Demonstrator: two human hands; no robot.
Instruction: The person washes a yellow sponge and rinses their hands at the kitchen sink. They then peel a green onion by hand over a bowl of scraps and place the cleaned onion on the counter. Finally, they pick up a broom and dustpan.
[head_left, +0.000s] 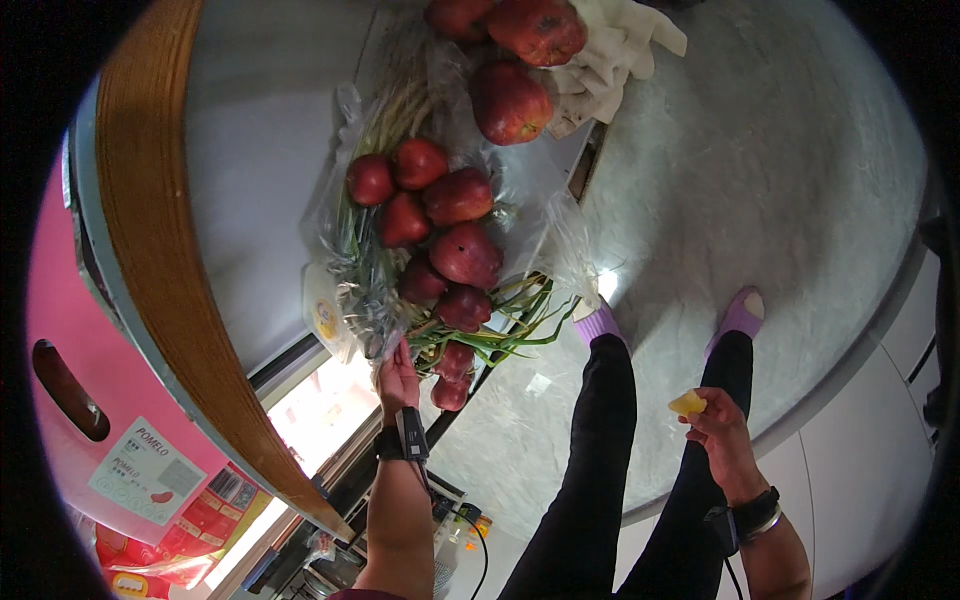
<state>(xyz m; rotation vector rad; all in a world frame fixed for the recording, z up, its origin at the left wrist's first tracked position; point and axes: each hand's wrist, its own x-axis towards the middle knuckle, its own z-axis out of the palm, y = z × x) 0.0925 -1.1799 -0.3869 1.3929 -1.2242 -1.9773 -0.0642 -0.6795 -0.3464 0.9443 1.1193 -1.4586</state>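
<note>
My left hand (399, 379) reaches to the lower edge of a clear plastic bag (379, 300), its fingers against the plastic near some green onions (517, 322); whether it grips the bag cannot be told. Several red apples (465, 255) lie on and beside the plastic and the onions. Larger red apples (510, 101) sit at the top, next to a cream cloth or gloves (619, 60). On the right, away from the apples, my right hand (720, 431) holds a small yellow piece (688, 403), possibly cut fruit or vegetable, between thumb and fingers.
A wooden edge (161, 225) curves along the left, with a pink carton (82, 337) beyond it. A round clear plastic lid or container (326, 315) lies left of the bag. My feet stand on the grey floor (750, 187); white cabinets (855, 442) are at lower right.
</note>
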